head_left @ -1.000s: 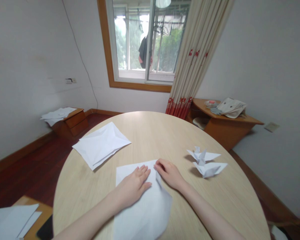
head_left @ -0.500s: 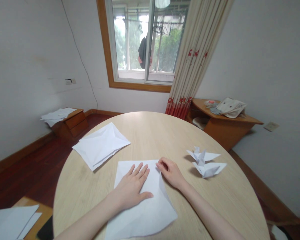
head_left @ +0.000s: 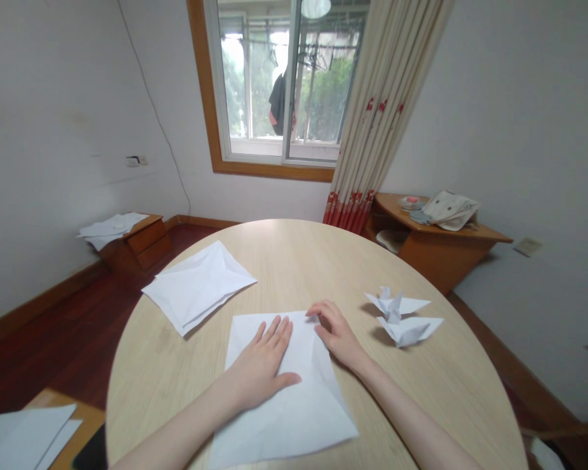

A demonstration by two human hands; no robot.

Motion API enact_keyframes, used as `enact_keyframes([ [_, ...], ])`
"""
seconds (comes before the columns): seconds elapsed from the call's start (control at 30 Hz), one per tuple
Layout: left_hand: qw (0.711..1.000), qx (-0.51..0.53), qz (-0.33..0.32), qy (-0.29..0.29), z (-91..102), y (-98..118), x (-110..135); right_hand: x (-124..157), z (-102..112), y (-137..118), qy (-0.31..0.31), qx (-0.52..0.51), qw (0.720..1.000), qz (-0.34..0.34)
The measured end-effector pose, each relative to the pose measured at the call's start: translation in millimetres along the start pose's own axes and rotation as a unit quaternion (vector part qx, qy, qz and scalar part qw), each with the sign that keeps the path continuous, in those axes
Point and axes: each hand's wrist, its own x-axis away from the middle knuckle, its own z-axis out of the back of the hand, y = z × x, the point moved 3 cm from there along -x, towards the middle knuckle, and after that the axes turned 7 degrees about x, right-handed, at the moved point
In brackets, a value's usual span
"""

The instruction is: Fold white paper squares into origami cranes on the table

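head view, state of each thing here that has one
left hand, flat on the sheet, fingers spread
right hand, curled, fingertips at the sheet's far edge
white paper sheet, lying open, creased
folded paper, lying flat, creased, away from the hands
origami cranes, folded, lying side by side
curtain, drawn to the window's side

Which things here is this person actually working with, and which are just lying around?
In use: left hand pressing a white paper sheet; right hand at its top corner.

Lying about: folded paper sheet; two origami cranes; cloth bag; papers on a wooden cabinet.
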Motion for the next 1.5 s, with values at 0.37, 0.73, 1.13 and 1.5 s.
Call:
enact_keyframes([
  [0.37,0.998,-0.047,0.001,0.051,-4.2,-7,-1,8,-16,6,-0.108,0.069,0.991,0.036],
  [0.73,0.989,-0.100,-0.023,0.106,-7.6,-13,-4,10,-14,3,-0.171,0.224,0.959,0.028],
  [1.13,0.995,-0.015,-0.050,0.079,-4.5,1,-1,9,-4,-19,-0.195,0.329,0.924,0.015],
  [1.5,0.998,0.019,-0.061,0.019,-1.2,15,2,10,3,-17,-0.191,0.284,0.939,-0.023],
])
